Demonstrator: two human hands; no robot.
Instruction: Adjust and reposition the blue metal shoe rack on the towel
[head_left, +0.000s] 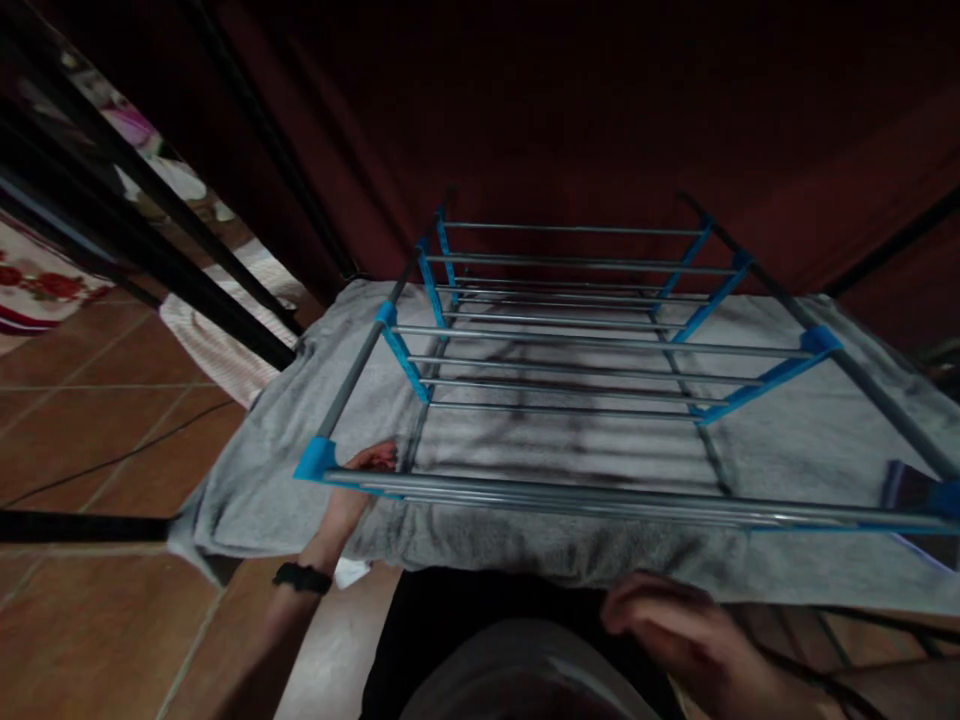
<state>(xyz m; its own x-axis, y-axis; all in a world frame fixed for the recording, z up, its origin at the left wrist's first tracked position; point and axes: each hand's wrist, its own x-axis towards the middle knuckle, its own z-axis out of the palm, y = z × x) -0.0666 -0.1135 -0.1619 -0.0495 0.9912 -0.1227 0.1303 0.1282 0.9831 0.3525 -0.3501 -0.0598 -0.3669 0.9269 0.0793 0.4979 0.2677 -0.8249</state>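
1. The rack (577, 340), metal rods with blue plastic joints, lies on a grey towel (810, 440) spread over the floor (97, 420).
2. The rack sits mid-frame, just ahead of the person's body. Its near rail (637, 500) runs left to right across the view.
3. Long axis: the side tubes run away from the camera towards the dark red wall (600, 100). The cross rods lie at right angles to them, roughly level.
4. Probably set on the towel to keep it off the tiles, or to stop it sliding. That is a judgement.
5. The left hand (360, 485) is at the near left corner, just by the blue corner joint (316, 460). Its fingers reach under or behind the near rail.
6. The left hand touches the rail, but the rod hides the fingers, so I cannot tell whether it is clasped round it. It looks like it is steadying that corner.
7. There is a black watch (301, 577) on the left wrist.
8. The right hand (675, 625) is low in the frame, near the towel's front edge and blurred. It holds nothing, fingers loosely spread, clear of the rack.
9. Dark bars (150, 200) cross the upper left, with a patterned cloth beyond them.
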